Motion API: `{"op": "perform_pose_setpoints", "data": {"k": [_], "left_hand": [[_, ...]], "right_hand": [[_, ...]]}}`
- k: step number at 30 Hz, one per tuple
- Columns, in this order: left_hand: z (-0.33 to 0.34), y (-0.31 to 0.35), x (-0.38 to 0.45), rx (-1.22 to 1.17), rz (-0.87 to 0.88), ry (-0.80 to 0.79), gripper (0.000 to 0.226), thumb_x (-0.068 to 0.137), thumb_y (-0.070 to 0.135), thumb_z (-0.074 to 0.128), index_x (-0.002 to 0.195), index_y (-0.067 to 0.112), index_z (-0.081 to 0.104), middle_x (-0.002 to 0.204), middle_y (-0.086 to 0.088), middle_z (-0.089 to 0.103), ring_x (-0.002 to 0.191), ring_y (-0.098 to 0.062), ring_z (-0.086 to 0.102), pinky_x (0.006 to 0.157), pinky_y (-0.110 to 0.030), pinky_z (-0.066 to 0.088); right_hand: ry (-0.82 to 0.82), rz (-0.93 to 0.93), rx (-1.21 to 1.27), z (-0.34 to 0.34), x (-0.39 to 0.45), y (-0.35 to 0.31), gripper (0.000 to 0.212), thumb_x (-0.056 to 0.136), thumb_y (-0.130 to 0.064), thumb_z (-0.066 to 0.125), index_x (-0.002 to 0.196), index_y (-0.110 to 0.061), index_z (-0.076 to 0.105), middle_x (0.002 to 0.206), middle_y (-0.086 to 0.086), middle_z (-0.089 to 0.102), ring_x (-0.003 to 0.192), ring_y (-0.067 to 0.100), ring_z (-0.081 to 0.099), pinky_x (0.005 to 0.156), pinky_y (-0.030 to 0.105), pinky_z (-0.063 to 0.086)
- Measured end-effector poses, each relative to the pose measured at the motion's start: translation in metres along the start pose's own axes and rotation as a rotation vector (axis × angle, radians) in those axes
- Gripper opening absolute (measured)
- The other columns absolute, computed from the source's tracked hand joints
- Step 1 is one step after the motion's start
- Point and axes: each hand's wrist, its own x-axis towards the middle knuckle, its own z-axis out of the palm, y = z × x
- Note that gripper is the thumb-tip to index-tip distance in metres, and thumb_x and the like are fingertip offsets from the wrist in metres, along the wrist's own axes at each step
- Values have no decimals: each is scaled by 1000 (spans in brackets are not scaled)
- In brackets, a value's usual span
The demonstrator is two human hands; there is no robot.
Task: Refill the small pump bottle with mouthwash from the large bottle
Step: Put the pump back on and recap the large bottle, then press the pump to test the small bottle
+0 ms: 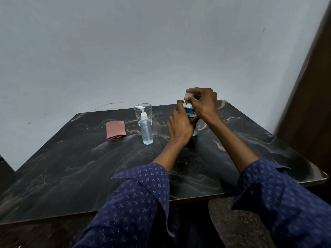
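Head view: the large bottle [190, 111] stands upright on the table [241, 149]. I wrap my left hand [180, 125] around its body to steady it while my right hand [202, 102] pinches the cap [188, 94], probably unscrewing. Just left, the small pump bottle [146, 128] waits, capped.

Plain room, dark marble-patterned table [71, 167]

A dark marbled table [75, 169] is seen bearing a folded pink cloth [115, 130], a glass [143, 113], a small pump bottle [146, 129] and a large bottle [190, 113].
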Motion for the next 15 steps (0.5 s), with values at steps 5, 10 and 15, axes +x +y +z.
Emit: {"op": "perform_pose_setpoints", "data": {"k": [5, 10, 15], "left_hand": [[-3, 0, -2, -3, 4, -56, 85, 95, 46, 75, 158, 17, 26, 119, -16, 68, 103, -38, 71, 72, -41, 48], [-19, -2, -11, 1, 33, -98, 110, 94, 39, 77, 168, 14, 0, 136, -19, 65, 114, -36, 70, 89, -48, 58], [-69, -18, -22, 98, 318, 233, 44, 96, 11, 61, 139, 10, 54, 128, -8, 63, 113, -24, 62, 77, -43, 60]], "right_hand": [[-55, -6, 12, -7, -3, 1, 39, 82, -28, 88, 119, -17, 80, 105, -3, 81, 94, 6, 76, 94, 33, 63], [-54, -55, 4, -8, -16, 1, 57, 85, -31, 86, 137, -17, 67, 131, 1, 71, 115, 18, 68, 99, 35, 58], [238, -270, -81, 8, -43, -24, 26, 98, -30, 64, 122, -22, 66, 123, -5, 60, 114, 19, 52, 91, 37, 51]]}}
